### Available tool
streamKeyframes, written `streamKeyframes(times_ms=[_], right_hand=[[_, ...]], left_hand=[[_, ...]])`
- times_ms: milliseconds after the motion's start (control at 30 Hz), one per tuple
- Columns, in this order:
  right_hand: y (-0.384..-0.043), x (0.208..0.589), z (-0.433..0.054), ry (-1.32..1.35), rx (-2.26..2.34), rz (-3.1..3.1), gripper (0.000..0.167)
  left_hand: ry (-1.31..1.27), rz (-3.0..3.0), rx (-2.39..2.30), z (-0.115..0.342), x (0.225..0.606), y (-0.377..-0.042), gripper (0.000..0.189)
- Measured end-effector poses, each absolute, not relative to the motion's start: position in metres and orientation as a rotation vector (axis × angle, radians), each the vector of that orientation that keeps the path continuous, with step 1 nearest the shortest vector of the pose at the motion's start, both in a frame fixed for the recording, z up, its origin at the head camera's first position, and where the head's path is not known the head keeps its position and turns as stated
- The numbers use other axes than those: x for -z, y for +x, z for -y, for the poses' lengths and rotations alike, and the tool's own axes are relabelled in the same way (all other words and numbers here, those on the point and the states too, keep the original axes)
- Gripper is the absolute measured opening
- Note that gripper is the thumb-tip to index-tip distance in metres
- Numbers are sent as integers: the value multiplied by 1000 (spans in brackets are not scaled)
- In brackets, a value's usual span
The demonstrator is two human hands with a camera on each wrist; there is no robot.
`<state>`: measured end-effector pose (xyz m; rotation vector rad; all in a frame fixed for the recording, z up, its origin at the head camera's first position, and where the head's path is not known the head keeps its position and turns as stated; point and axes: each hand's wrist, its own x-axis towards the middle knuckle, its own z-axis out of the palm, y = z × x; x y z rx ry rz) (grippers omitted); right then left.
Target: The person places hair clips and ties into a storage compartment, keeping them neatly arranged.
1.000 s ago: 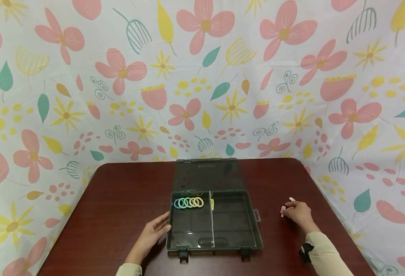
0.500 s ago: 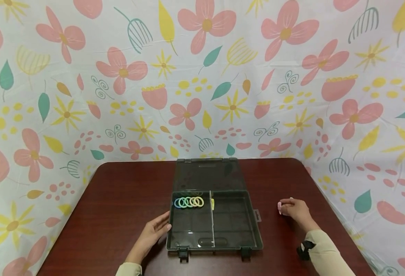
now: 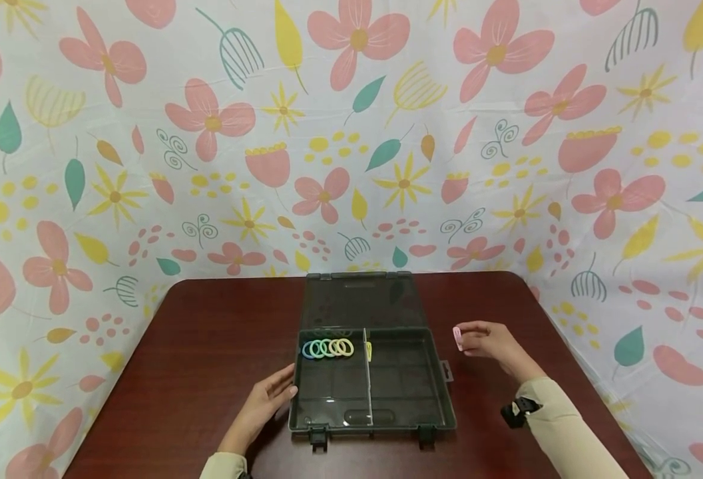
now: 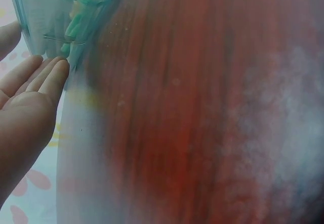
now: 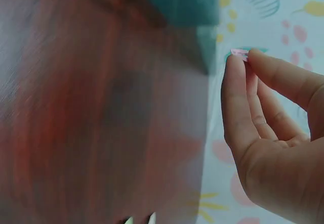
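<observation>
The right hand [image 3: 492,346] has come closer to the box [image 3: 411,389] from farther out on its right, bringing the pink clip [image 3: 458,338] along, while the left hand [image 3: 264,399] has stayed at the box's left wall. I judge the work to be in mid-carry: the clip seems lifted, outside the box and near its right side. Behind the box hangs a white cloth [image 3: 351,159] printed with pink flowers, yellow suns and green leaves, filling most of the head view. The desk [image 3: 226,332], dark red and wood-grained, spreads to both sides of the box. The box is see-through dark plastic, its lid [image 3: 357,303] laid back toward the cloth, two black latches [image 3: 426,437] along its near side and a pale divider [image 3: 367,392] parting left compartment from right. The hands are well apart: the left has its fingers nearly straight, tips against the box's outer wall, and the right pinches the pink clip between thumb and forefinger. Inside the box, a row of overlapping rings [image 3: 327,348], blue through green to pale yellow, lies in the far part of the left compartment. A yellow clip [image 3: 369,351] sits at the divider's right face. Two small tips [image 5: 152,218] at the right wrist view's bottom edge show too little to name.
</observation>
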<state>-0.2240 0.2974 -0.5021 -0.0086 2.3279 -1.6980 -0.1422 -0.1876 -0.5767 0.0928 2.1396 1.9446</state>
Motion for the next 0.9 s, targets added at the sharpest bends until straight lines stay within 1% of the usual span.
streamKeyframes(times_ms=[233, 433, 733, 900], right_hand=[[-231, 485, -269, -112, 1644, -2311, 44], [-240, 482, -243, -166, 1619, -2279, 42], [-253, 492, -211, -182, 1572, -2258, 32], [-254, 500, -191, -138, 1549, -2273, 29]], left_hand=[[97, -2146, -1939, 189, 579, -142, 58], [93, -2128, -1936, 190, 579, -143, 60], [88, -2136, -1931, 189, 580, -143, 60], [107, -2149, -1927, 188, 580, -142, 59]])
